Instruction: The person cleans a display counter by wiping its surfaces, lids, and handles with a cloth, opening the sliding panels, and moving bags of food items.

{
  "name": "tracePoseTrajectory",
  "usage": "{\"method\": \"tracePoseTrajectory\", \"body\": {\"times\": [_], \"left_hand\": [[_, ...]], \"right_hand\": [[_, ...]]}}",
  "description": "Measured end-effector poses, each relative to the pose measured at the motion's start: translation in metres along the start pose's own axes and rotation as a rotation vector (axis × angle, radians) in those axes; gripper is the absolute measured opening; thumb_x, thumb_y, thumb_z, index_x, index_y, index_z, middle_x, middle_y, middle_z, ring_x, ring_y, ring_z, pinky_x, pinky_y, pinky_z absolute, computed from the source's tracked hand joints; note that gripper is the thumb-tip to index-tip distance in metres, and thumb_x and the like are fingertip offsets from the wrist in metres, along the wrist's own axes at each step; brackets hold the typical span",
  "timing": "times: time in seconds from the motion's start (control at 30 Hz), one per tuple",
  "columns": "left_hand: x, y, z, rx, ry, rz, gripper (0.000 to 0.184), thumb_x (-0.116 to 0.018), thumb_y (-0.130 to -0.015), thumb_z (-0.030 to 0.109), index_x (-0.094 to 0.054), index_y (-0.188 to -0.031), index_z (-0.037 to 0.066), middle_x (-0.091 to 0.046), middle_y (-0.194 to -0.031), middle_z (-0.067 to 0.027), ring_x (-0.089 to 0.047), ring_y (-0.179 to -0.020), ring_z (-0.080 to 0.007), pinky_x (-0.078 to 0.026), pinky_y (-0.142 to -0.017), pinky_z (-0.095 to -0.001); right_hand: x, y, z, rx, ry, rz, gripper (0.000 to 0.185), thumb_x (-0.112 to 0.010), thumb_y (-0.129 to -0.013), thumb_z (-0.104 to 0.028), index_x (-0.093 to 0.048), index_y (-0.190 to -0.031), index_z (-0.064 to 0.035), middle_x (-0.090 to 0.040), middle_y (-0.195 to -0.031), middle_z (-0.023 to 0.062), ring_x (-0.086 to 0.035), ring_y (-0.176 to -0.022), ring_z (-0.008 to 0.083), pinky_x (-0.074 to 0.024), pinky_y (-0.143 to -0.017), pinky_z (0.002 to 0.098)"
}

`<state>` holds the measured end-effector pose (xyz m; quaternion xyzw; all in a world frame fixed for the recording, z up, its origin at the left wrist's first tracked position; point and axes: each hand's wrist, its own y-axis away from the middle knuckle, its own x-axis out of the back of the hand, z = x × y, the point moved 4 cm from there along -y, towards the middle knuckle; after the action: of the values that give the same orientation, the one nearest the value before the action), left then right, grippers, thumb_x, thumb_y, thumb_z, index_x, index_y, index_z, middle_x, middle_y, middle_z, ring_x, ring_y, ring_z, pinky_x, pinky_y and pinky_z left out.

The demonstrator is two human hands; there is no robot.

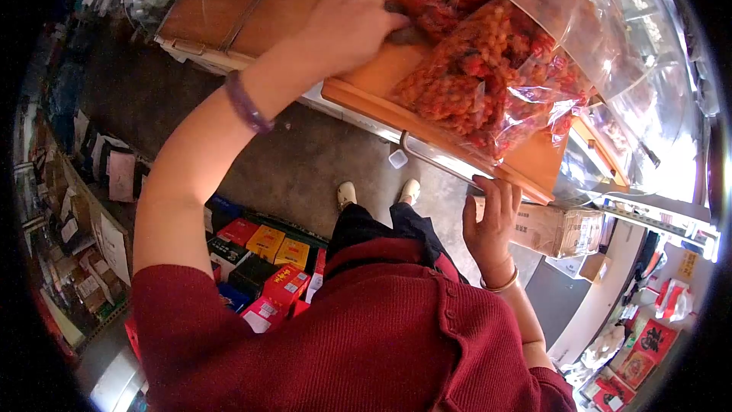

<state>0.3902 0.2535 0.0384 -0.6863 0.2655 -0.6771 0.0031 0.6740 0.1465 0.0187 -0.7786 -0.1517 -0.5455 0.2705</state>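
Note:
My left hand (354, 21) reaches over a wooden drawer (364, 90), its fingers closed around a small dark thing (406, 33) that I cannot make out. Just right of it, clear plastic bags (473, 69) of reddish-orange dried pieces lie on the wood. A metal handle (438, 162) runs along the drawer's front. My right hand (492, 217) is at the drawer's near right corner, with the fingers hooked on the front edge and the thumb apart.
A curved clear cover (587, 15) arches over the bags. Below the right hand side stands a cardboard box (560, 230). Red, yellow and black boxes (267, 244) are stacked at my left, near my feet. Packed shelves (84, 275) line the far left.

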Motion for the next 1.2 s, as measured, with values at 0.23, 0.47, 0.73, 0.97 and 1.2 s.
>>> {"method": "tracePoseTrajectory", "body": {"times": [0.23, 0.47, 0.73, 0.97, 1.2], "left_hand": [[-0.004, 0.018, -0.039, 0.135, 0.104, -0.087, 0.042, -0.053, -0.074, 0.001, -0.067, -0.109, 0.019, -0.052, -0.103, -0.0158, -0.054, -0.095, -0.0347, -0.047, -0.082, -0.0421], [0.015, 0.064, -0.033, -0.129, 0.441, -0.201, 0.038, -0.057, -0.070, 0.001, -0.070, -0.099, 0.022, -0.052, -0.103, -0.0145, -0.053, -0.097, -0.0348, -0.044, -0.083, -0.0433], [-0.001, 0.036, -0.030, -0.127, 0.158, -0.065, 0.044, -0.061, -0.070, 0.004, -0.067, -0.107, 0.026, -0.052, -0.111, -0.0143, -0.051, -0.104, -0.0349, -0.042, -0.090, -0.0428], [0.007, 0.058, -0.038, -0.166, 0.018, -0.100, 0.048, -0.057, -0.074, 0.005, -0.063, -0.115, 0.028, -0.052, -0.110, -0.0155, -0.052, -0.103, -0.0343, -0.040, -0.095, -0.0454], [-0.004, 0.054, -0.041, -0.115, 0.047, -0.061, 0.049, -0.057, -0.074, 0.004, -0.063, -0.115, 0.031, -0.052, -0.106, -0.0136, -0.051, -0.103, -0.0335, -0.043, -0.089, -0.0461]], "right_hand": [[-0.001, 0.002, 0.002, 0.006, -0.031, -0.006, 0.033, -0.059, -0.074, -0.001, -0.055, -0.106, -0.0049, -0.055, -0.096, 0.0116, -0.051, -0.091, 0.0312, -0.0392, -0.086, 0.0433], [0.001, 0.004, 0.005, 0.003, -0.041, 0.004, 0.035, -0.059, -0.073, 0.000, -0.055, -0.107, -0.0055, -0.055, -0.095, 0.0118, -0.051, -0.091, 0.0311, -0.0402, -0.084, 0.0429], [-0.001, 0.005, 0.005, -0.012, -0.035, -0.005, 0.037, -0.059, -0.072, 0.000, -0.056, -0.108, -0.0058, -0.055, -0.097, 0.0127, -0.050, -0.093, 0.0342, -0.0408, -0.083, 0.0440], [-0.003, 0.006, 0.006, -0.027, -0.073, 0.002, 0.039, -0.059, -0.071, 0.001, -0.054, -0.110, -0.0050, -0.053, -0.096, 0.0140, -0.049, -0.092, 0.0344, -0.0403, -0.082, 0.0443], [0.000, 0.007, 0.005, -0.033, -0.062, -0.017, 0.040, -0.059, -0.072, 0.000, -0.055, -0.111, -0.0069, -0.055, -0.096, 0.0134, -0.050, -0.091, 0.0346, -0.0422, -0.081, 0.0448]]}}
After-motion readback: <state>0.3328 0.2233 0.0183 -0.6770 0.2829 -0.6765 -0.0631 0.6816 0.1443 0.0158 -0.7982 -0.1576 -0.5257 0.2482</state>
